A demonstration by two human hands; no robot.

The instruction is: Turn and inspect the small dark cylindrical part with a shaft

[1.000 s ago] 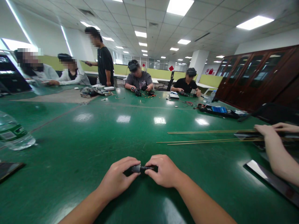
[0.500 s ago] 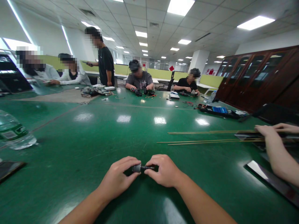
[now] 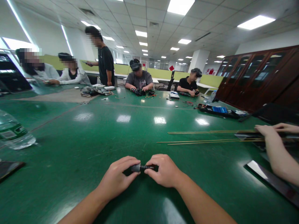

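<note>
Low in the middle of the view, my left hand (image 3: 118, 176) is closed, thumb and fingers pinching a small grey cylinder (image 3: 136, 168). From its right end runs a thin dark ribbed shaft (image 3: 143, 167), which I cannot name more exactly. My right hand (image 3: 166, 171) pinches the far part of this shaft between thumb and fingertips. Both hands hold the piece level, just above the green tabletop (image 3: 100, 133). The cylinder's left end is partly hidden by my left fingers.
Long thin brass-coloured rods (image 3: 198, 142) lie to the right, near a co-worker's hand (image 3: 266, 130). A dark flat strip (image 3: 271, 179) lies at the right. At the left are a plastic water bottle (image 3: 16, 133) and a dark flat object (image 3: 9, 169). Several people sit or stand across the table.
My hands keep nearly the same pose; the piece between them has shifted very slightly left. Across the table, a seated co-worker at the right has moved their hands and head.
</note>
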